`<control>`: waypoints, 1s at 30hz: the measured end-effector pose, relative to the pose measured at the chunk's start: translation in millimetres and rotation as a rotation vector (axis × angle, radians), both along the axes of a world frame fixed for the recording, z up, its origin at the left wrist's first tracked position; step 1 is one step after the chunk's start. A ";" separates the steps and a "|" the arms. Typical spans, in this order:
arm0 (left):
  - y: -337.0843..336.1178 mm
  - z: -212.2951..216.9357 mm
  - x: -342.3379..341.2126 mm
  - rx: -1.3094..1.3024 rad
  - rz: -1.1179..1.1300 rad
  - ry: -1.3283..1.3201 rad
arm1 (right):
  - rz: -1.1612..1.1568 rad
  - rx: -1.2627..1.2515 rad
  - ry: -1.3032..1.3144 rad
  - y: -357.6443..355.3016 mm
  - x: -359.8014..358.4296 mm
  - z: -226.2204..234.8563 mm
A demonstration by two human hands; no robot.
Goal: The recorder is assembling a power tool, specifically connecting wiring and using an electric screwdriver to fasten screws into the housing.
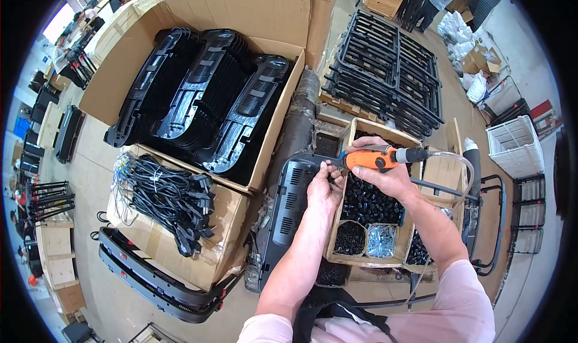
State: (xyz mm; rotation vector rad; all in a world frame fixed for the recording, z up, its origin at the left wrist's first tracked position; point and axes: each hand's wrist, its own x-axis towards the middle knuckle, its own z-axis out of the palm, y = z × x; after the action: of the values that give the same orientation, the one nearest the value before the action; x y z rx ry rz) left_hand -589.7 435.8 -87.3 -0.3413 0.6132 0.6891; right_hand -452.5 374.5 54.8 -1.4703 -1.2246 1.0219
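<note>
Holding the orange power screwdriver [378, 159] in my right hand [385, 177], my grip is wrapped tight round its smooth plastic body, over the wooden box [337, 247] of small black parts. My left hand [324, 189] pinches a tiny piece at its tip, just above the black slotted panel [289, 204]. A clear hose [460, 162] curls away.

A large open cardboard box [283, 18] holds stacked black plastic panels [211, 96]. Below it, a bundle of black power cords [171, 198] lies on a smaller carton [162, 247]. Black metal frames [385, 72] are stacked on the floor beyond, with a white crate [515, 145] well to their right.
</note>
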 end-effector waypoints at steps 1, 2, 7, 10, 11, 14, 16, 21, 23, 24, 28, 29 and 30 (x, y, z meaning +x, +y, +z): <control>1.8 0.5 2.1 -0.005 0.000 -0.003 | 0.000 -0.005 -0.003 0.0 0.9 1.8; 5.1 -0.5 1.9 -0.007 -0.021 0.011 | -0.006 -0.003 -0.015 1.4 -0.4 4.0; 8.1 -3.8 -0.7 -0.011 -0.046 -0.002 | -0.014 0.024 -0.010 2.3 -6.1 5.8; 5.9 -7.1 -3.8 0.014 -0.009 -0.084 | -0.027 0.017 0.001 4.0 -8.8 7.1; 5.7 -3.4 -4.6 0.013 -0.009 -0.085 | -0.027 0.016 -0.001 4.1 -8.6 7.1; 4.5 5.6 -7.7 0.012 -0.007 -0.070 | -0.039 0.012 0.015 6.3 -9.7 7.7; 1.7 8.9 -9.6 0.058 0.034 -0.043 | -0.056 0.011 0.006 10.0 -14.2 9.4; -14.3 19.5 -8.5 0.150 0.003 -0.005 | -0.071 0.032 0.054 30.1 -17.7 -6.2; -23.4 21.2 -11.3 0.132 -0.054 -0.020 | -0.077 0.052 -0.008 39.7 -18.5 -11.5; -28.1 22.7 -14.3 0.191 -0.102 0.029 | -0.087 0.065 0.010 42.7 -17.7 -17.7; -39.0 26.2 -25.3 0.284 -0.150 0.087 | -0.053 0.032 -0.027 54.5 -17.1 -25.5; -40.4 24.6 -26.9 0.285 -0.146 0.085 | -0.048 0.032 -0.029 56.8 -17.3 -28.3; -41.2 22.6 -28.3 0.300 -0.160 0.089 | -0.041 0.021 -0.045 58.8 -17.1 -31.1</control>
State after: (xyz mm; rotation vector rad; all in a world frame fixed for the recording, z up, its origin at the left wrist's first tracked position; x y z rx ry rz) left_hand -618.0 394.5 -64.7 0.0170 0.6042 0.6335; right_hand -469.6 433.3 23.7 -1.5032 -1.2286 0.9513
